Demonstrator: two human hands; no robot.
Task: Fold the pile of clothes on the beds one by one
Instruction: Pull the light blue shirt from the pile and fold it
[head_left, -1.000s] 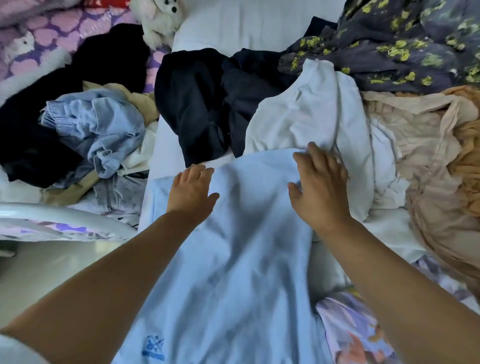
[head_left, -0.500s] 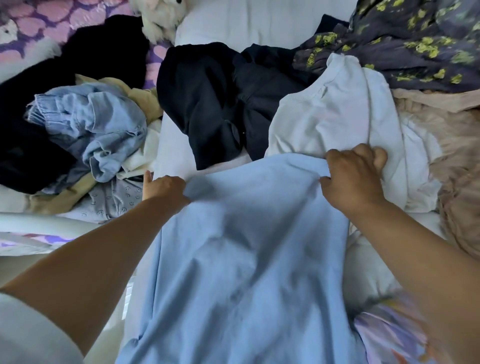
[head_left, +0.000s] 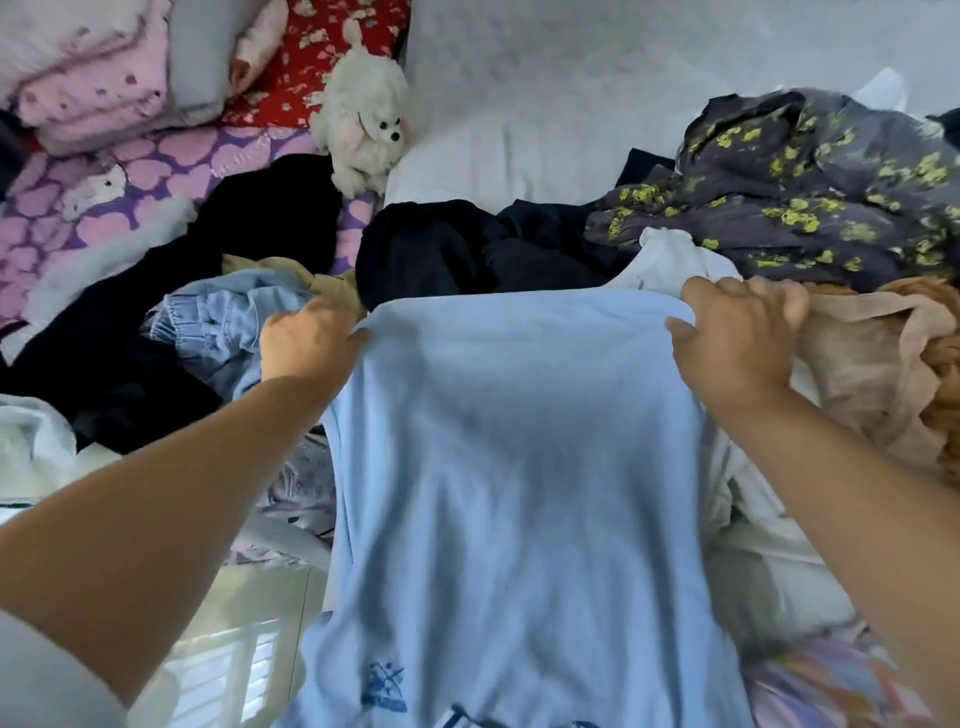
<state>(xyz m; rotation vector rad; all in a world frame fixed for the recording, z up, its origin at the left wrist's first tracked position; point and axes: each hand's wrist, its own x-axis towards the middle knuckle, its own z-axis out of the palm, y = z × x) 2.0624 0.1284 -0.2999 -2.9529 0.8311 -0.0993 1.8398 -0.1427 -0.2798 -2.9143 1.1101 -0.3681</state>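
Note:
A light blue shirt (head_left: 519, 467) with a small dark blue print near its lower left hangs stretched between my hands, lifted off the bed. My left hand (head_left: 306, 345) grips its upper left corner. My right hand (head_left: 737, 338) grips the upper right corner. Behind the shirt lies the pile: a white garment (head_left: 670, 260), dark navy clothes (head_left: 467, 254), a grey dress with yellow flowers (head_left: 810, 197) and beige fabric (head_left: 862, 364) at the right.
A denim garment (head_left: 218, 322), black clothes (head_left: 130, 364) and tan cloth lie at the left. A white plush dog (head_left: 363, 130) sits at the back by a white pillow (head_left: 519, 156). A white bed rail (head_left: 31, 431) runs at the lower left.
My hands went from pressing flat on the blue shirt to gripping its top corners and lifting it, spread wide apart. The view has tilted up toward the head of the bed.

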